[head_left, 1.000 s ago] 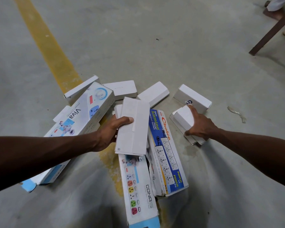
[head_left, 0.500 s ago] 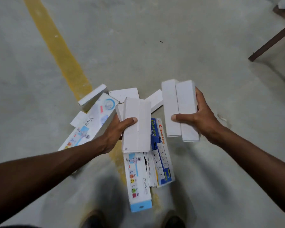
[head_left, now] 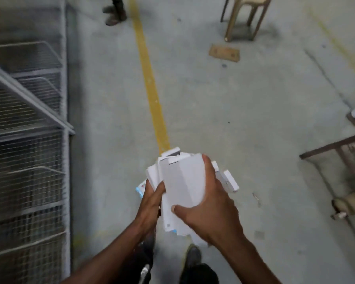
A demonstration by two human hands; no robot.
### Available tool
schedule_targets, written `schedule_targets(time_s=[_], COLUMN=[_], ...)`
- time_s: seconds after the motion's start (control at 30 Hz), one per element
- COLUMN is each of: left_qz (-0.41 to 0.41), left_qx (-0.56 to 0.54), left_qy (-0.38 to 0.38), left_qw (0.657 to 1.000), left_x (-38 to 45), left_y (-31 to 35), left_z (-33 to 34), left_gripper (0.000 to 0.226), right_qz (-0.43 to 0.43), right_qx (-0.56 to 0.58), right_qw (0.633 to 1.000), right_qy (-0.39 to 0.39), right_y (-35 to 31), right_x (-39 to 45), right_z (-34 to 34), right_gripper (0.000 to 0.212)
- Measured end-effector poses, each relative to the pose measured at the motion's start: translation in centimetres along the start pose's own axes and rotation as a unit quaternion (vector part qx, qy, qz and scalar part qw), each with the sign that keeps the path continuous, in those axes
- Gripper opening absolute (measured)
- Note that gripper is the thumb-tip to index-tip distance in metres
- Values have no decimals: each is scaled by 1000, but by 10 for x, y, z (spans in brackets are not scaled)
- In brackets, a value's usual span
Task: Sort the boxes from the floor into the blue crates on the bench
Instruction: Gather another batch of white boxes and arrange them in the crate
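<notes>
Both my hands hold one stack of plain white boxes in front of me, above the floor. My left hand grips the stack's left side, thumb on top. My right hand wraps its right side, thumb across the lower front. Below the stack, the rest of the box pile on the floor is mostly hidden; a white box and a blue printed corner stick out. No blue crates or bench are in view. The image is motion-blurred.
A grey wire-mesh rack stands along the left. A yellow floor line runs away from me. A plastic stool and a flat cardboard piece lie ahead; a dark wooden frame is at right. Someone's feet stand at the top.
My hands came together, merging the two held bundles of white boxes into one stack. The view lifted from the pile on the floor to the room ahead.
</notes>
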State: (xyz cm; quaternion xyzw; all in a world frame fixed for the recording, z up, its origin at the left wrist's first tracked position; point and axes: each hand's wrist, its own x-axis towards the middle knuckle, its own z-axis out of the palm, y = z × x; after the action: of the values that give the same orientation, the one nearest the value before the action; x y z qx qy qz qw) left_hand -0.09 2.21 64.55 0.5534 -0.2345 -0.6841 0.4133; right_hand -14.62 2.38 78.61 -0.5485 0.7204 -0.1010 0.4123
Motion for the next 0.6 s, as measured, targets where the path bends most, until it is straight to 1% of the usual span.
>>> schedule_targets(time_s=[0.07, 0.13, 0.2, 0.27, 0.33, 0.37, 0.43, 0.47, 0.53, 0.6], left_qz=[7, 29, 50, 76, 103, 108, 109, 118, 147, 146], left_qx=[-53, -111, -146, -173, -192, -204, -245, -265, -301, -338], left_qy=[41, 74, 95, 141, 179, 191, 203, 209, 227, 251], left_qw=[998, 991, 983, 972, 960, 954, 942, 934, 914, 895], left_x=[-45, -85, -123, -156, -181, -195, -222, -235, -260, -285], left_y=[23, 40, 51, 57, 54, 54, 50, 48, 38, 23], left_z=[-2, -6, -11, -19, -32, -36, -46, -48, -54, -60], left_gripper=[54, 58, 60, 58, 62, 69, 87, 88, 79, 77], right_qz=[-49, -94, -127, -156, -198, -223, -257, -269, -288, -300], right_qx=[-29, -33, -20, 0, 24, 31, 22, 16, 26, 49], right_qw=[998, 994, 986, 973, 959, 952, 941, 937, 927, 915], right_qy=[-22, -46, -106, -169, -201, -208, -218, -221, -239, -267], right_y=[-33, -53, -67, -77, -88, -95, -107, -112, -118, -122], right_x=[-36, -62, -83, -97, -112, -121, -142, -152, -170, -186], right_z=[-10, -17, -23, -26, -27, -27, -22, -18, -3, 16], right_gripper=[118, 106, 92, 83, 73, 69, 76, 83, 86, 83])
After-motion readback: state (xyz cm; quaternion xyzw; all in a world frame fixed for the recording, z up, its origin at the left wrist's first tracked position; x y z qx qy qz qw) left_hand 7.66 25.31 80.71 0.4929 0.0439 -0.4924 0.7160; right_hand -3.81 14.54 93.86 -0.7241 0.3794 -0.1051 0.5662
